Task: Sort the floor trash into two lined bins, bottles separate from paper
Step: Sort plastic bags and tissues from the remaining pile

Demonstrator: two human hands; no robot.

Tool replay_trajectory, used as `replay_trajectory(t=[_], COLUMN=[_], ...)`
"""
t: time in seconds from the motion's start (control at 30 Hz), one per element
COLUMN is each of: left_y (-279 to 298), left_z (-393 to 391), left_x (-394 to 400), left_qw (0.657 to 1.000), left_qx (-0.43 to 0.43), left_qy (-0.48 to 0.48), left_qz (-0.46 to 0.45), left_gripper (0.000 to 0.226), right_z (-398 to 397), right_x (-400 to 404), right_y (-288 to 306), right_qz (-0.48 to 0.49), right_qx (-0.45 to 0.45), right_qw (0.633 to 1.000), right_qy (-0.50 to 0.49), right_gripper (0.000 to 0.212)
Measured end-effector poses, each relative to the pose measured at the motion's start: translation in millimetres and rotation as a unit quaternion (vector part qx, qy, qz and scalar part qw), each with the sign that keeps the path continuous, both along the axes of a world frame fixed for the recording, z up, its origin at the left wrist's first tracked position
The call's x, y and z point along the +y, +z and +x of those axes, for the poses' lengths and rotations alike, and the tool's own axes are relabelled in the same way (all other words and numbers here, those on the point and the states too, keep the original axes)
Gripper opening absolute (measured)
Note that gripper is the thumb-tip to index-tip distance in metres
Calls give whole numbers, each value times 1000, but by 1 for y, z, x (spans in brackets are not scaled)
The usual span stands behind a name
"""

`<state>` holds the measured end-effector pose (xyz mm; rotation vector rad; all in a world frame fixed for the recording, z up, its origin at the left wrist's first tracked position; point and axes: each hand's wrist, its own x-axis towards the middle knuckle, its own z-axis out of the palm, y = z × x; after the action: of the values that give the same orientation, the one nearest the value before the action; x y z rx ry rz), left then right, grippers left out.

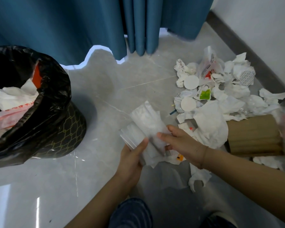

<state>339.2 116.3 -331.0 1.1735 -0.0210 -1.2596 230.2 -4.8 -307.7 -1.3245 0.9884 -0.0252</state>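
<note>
Left hand (133,155) grips the near end of a bundle of white wrappers (146,127), thumb curled over the top. Right hand (179,142) pinches the same bundle from its right side, fingers bent onto it. Both hands hold it just above the floor (105,99).

Bundle's long axis runs from the hands away and slightly left. Lined bin (44,116), black bag, paper already inside, stands well to the left of the bundle; left hand is the nearer. Judgement: the move ahead is a leftward carry, long axis tipped into the opening.

Far right: remaining trash pile (220,89), tissues and cardboard (253,135). No bottle discernible; second bin not in view.
</note>
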Motion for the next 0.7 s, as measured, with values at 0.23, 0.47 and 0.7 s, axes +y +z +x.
replay_trajectory(t=[0.23,0.47,0.7], left_y=[1,19,29], left_z=[6,3,-1], left_x=[-2,-2,-4], left_qw=[997,999,996], left_qx=[-56,-42,-81], left_qy=[36,17,13], left_qz=[28,-16,20], left_gripper=[38,51,49], right_z=[-5,-11,1], right_x=[-26,-6,8], right_y=[29,10,15], right_qz=[78,-187,-204], right_qx=[-149,43,32], right_qw=[971,979,978], right_qy=[-169,-68,-22], right_gripper=[31,33,32])
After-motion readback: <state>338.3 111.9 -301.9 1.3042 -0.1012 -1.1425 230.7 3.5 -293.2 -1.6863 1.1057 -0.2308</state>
